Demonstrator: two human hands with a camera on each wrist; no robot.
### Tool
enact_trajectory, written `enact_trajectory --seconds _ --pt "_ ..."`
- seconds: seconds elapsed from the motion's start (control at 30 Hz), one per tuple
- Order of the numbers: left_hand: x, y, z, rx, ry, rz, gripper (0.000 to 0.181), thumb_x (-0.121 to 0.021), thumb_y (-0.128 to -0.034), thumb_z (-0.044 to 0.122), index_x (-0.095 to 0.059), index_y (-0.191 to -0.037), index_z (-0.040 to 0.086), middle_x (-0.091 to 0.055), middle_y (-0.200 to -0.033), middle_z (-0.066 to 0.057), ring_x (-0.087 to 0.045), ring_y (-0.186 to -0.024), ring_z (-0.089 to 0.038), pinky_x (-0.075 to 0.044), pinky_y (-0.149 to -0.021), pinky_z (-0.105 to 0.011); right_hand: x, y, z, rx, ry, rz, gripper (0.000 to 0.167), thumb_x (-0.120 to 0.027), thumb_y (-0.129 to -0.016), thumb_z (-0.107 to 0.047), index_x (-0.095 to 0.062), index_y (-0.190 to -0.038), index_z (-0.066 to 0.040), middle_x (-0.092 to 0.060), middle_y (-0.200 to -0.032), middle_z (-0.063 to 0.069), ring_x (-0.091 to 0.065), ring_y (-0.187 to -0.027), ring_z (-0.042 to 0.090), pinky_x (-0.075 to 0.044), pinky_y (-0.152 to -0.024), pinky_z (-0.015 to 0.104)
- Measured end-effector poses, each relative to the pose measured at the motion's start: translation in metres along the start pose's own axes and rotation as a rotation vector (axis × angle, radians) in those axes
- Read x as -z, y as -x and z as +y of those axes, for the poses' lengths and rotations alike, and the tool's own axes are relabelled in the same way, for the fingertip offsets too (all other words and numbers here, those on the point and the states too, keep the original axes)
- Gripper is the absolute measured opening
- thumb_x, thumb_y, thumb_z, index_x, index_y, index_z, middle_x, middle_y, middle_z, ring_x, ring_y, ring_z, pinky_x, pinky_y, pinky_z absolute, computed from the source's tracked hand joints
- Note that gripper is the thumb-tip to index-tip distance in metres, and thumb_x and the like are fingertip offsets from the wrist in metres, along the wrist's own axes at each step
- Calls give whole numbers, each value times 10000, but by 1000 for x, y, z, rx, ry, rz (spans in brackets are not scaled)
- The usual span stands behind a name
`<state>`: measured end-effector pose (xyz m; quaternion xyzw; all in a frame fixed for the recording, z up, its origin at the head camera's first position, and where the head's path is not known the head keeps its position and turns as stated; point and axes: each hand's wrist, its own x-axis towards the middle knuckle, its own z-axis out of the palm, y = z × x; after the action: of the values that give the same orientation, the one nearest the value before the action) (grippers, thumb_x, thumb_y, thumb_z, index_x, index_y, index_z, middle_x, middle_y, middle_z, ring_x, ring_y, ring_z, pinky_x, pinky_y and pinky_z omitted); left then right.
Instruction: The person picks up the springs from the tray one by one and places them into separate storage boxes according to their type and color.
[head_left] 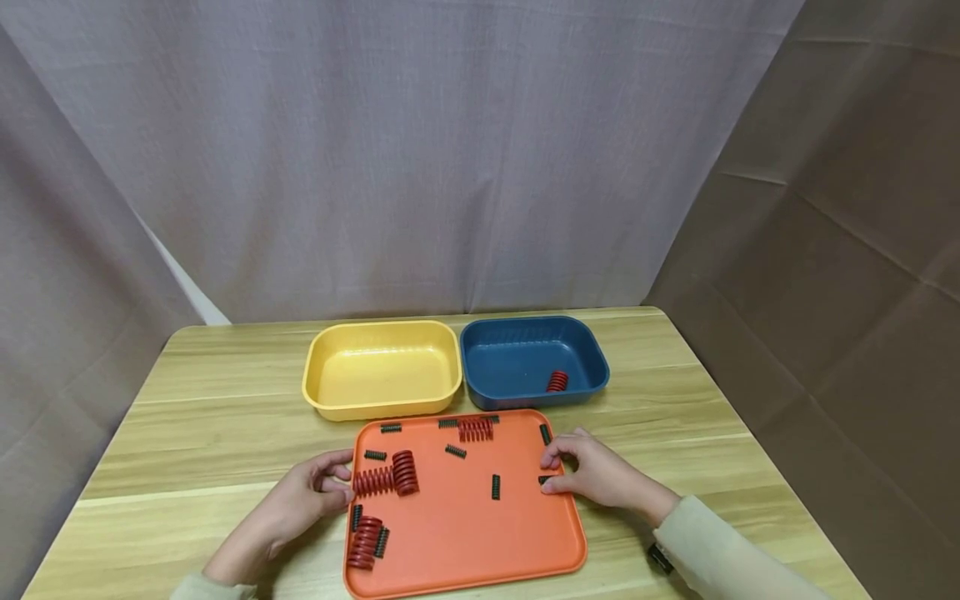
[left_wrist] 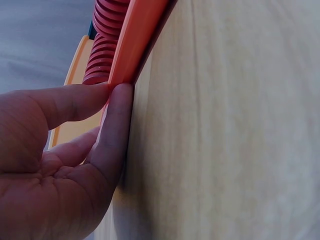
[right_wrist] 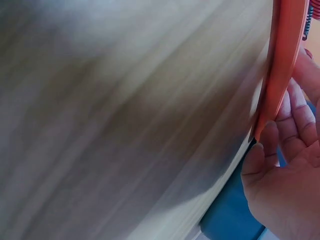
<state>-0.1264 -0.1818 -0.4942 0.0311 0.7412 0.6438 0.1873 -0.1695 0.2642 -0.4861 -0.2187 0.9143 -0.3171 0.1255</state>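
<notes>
An orange tray (head_left: 465,533) carries several large red coil springs (head_left: 405,472) and several small dark coil springs (head_left: 496,487). My left hand (head_left: 303,496) pinches the tray's left rim between thumb and finger, close beside a lying red spring (head_left: 373,481); the left wrist view shows this hand (left_wrist: 65,165) at the rim. Over the tray's right edge, my right hand (head_left: 600,471) has its thumb and index finger apart. A small dark spring (head_left: 543,480) lies by that thumb, partly hidden. In the right wrist view, fingers of this hand (right_wrist: 295,165) rest along the rim.
Behind the tray stand a yellow bin (head_left: 382,408) and, to its right, a blue bin (head_left: 536,400) with one red spring (head_left: 557,382) inside. A black object (head_left: 660,558) shows under the right sleeve. Wooden tabletop (head_left: 720,450) extends on both sides; a grey curtain (head_left: 420,167) hangs behind.
</notes>
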Motion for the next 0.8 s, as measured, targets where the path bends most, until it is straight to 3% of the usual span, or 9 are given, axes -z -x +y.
enact_trajectory --seconds 0.37,0.57,0.8 --pt "0 0 -1 -8 -11 4 677 -674 -805 -72 -368 -1409 -100 -526 -1097 -193 -600 -922 -260 -541 -728 -276 -3 -4 -1 14 53 14 180 -754 -802 -424 -620 -815 -305 -539 -782 -137 -406 -815 154 -353 -706 298" --pt "-1 -1 0 2 -34 24 660 -683 -800 -55 -405 -1399 -72 -531 -1081 -178 -595 -912 -252 -534 -726 -273 -3 -5 -2 18 75 41 158 -749 -802 -432 -618 -781 -346 -553 -779 -180 -412 -832 150 -286 -777 378" --pt "0 0 0 -5 -52 25 657 -682 -802 -51 -404 -1397 -79 -534 -1078 -178 -591 -904 -248 -530 -721 -270 3 -11 -10 6 36 39 116 -720 -853 -372 -644 -788 -311 -579 -747 -161 -447 -827 166 -293 -794 402"
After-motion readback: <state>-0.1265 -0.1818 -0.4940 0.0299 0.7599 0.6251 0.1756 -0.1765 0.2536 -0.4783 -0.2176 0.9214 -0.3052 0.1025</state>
